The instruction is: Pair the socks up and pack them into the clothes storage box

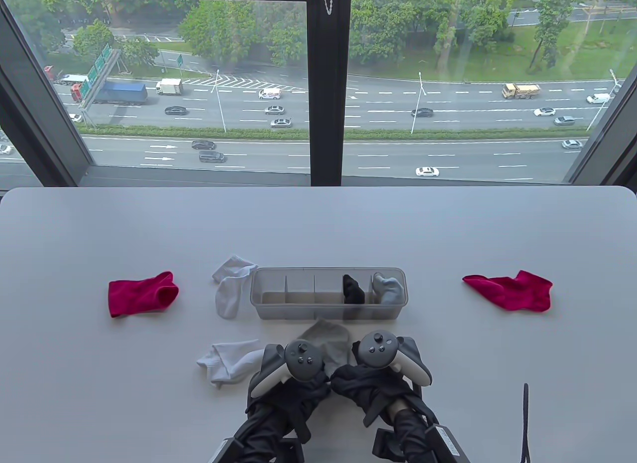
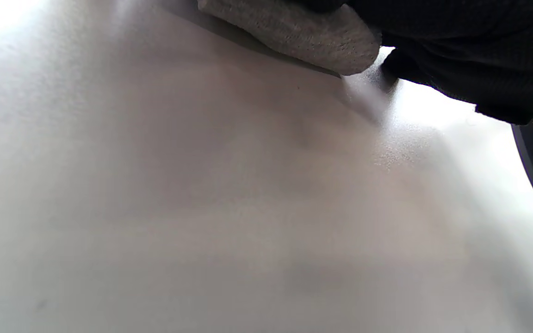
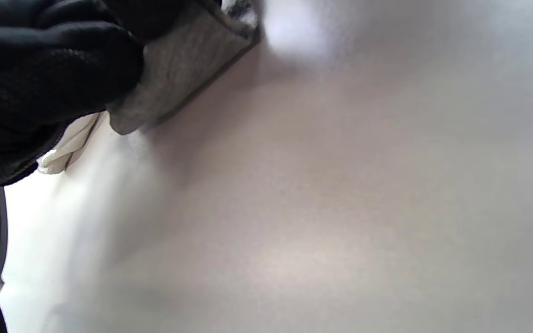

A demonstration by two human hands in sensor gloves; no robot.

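Both hands sit side by side at the near edge of the desk [image 1: 99,224], working 1 grey sock [image 1: 328,339]. The left hand [image 1: 288,388] has its gloved fingers curled over the sock's near end, and the right hand [image 1: 371,383] grips the same end from the other side; the wrist views show the cloth bunched under each glove. The sock lies flat just in front of the clothes storage box [image 1: 328,308], toe toward it.

It looks light, limp and thick-knit, so it should fold or roll easily; the cuff end is probably the best hold.

In the box, a black sock bundle [image 1: 352,289] and a grey-blue bundle [image 1: 389,288] fill 2 right compartments. 2 white socks lie left of the hands, one [image 1: 230,289] beside the box, one [image 1: 226,361] nearer. 2 red socks lie well apart, far left [image 1: 142,293] and far right [image 1: 512,291].
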